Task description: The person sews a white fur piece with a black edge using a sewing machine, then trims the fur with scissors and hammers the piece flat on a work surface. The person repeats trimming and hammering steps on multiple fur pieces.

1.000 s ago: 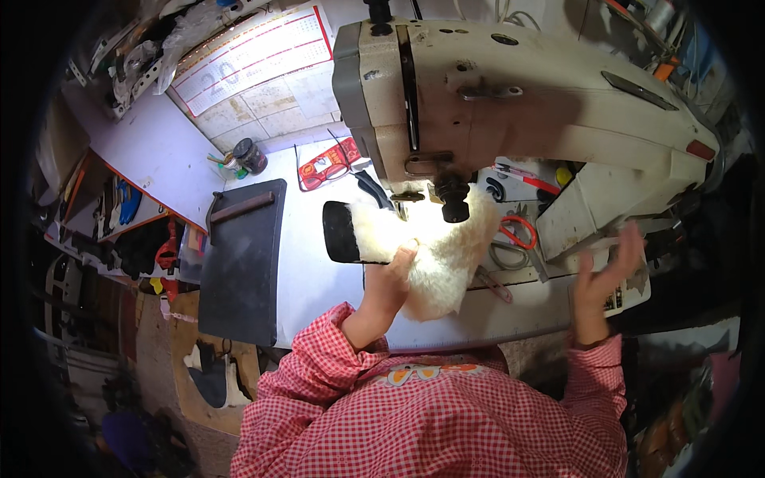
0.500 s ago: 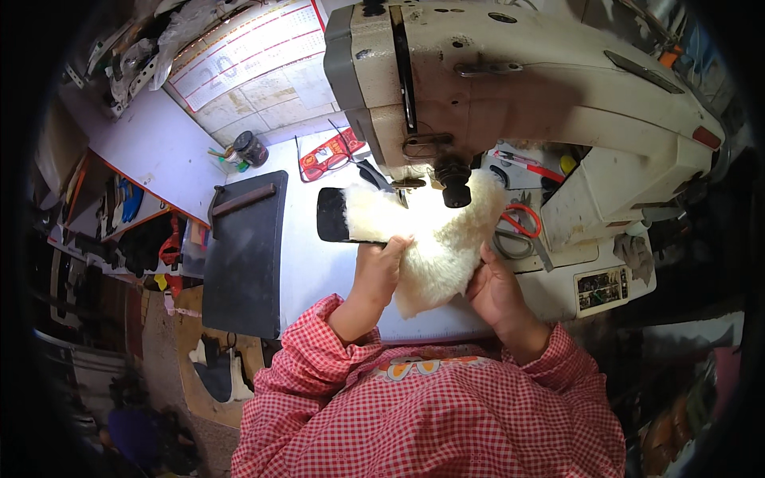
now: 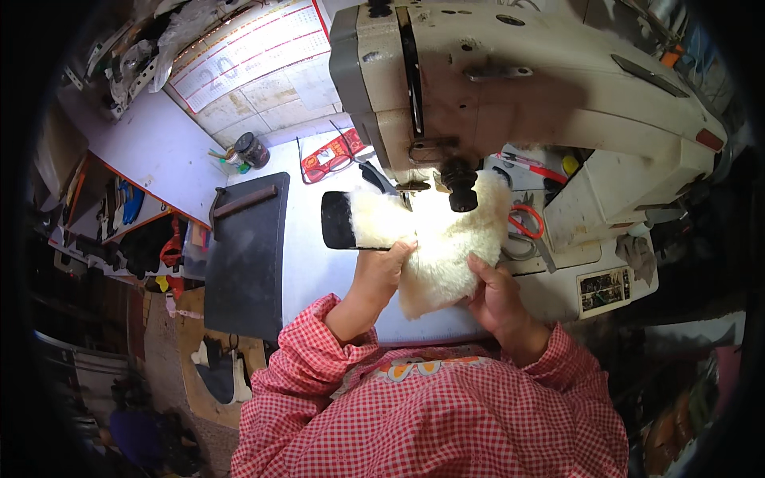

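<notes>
A cream fleece piece [image 3: 446, 275] lies under the head of a white sewing machine [image 3: 478, 95], brightly lit near the needle area. Its left arm ends in a black flap [image 3: 338, 220]. My left hand [image 3: 381, 275] is closed on the lower left edge of the fleece, thumb on top. At the lower right side my right hand [image 3: 498, 296] pinches the fleece, its thumb lying over the pile and its other fingers partly hidden beneath. The round black part [image 3: 458, 185] of the machine hides some of the fleece behind it.
Orange-handled scissors [image 3: 526, 221] lie right of the fleece. A dark board [image 3: 247, 263] with a hammer [image 3: 245, 201] on it covers the table's left side. Eyeglasses [image 3: 328, 169] and a dark jar [image 3: 252, 150] stand toward the back. A small parts tray [image 3: 603, 291] sits at right.
My right thumb has moved up and left onto the fleece, and the fleece's right lower side has shifted with it. My left hand keeps its hold. The whole view shifted slightly.
</notes>
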Available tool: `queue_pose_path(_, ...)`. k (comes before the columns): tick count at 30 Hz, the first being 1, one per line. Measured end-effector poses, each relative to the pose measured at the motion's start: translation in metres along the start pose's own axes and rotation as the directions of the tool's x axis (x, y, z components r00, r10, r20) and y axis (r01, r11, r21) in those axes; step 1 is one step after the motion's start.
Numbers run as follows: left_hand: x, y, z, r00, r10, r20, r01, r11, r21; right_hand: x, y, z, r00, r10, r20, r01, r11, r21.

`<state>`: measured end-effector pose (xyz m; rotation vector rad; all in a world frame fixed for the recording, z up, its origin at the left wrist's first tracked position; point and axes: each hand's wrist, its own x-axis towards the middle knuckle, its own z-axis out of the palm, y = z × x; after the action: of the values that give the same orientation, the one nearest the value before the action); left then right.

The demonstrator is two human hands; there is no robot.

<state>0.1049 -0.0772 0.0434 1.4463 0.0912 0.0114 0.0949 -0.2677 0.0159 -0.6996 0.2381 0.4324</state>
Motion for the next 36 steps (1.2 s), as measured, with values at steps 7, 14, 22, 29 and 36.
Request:
queue_pose_path(7,0.009,-0.008,0.002,0.993,0.118,0.026,-0.118,0.993,-0.013,0.007,-0.005,-0.007,0.999,-0.035,0.005,0.036,0.996,-0.077)
queue_pose_path(14,0.014,0.006,0.003,1.000,0.029,0.011,-0.028,0.999,-0.045,0.008,-0.007,0.000,0.997,-0.064,0.032,0.066,0.995,-0.075)
queue_pose_path(22,0.014,0.016,-0.002,0.994,-0.091,0.055,0.092,0.996,-0.013,-0.001,0.000,0.010,0.996,-0.055,0.073,0.061,0.996,-0.071)
queue_pose_path(29,0.014,0.013,0.005,0.999,-0.021,0.026,0.024,0.993,-0.112,-0.001,-0.002,0.019,0.992,-0.108,0.072,0.111,0.993,-0.044)
queue_pose_path(36,0.026,0.028,-0.006,0.978,-0.194,0.074,0.192,0.981,0.035,0.001,-0.006,0.021,0.985,-0.114,0.128,0.130,0.984,-0.120)
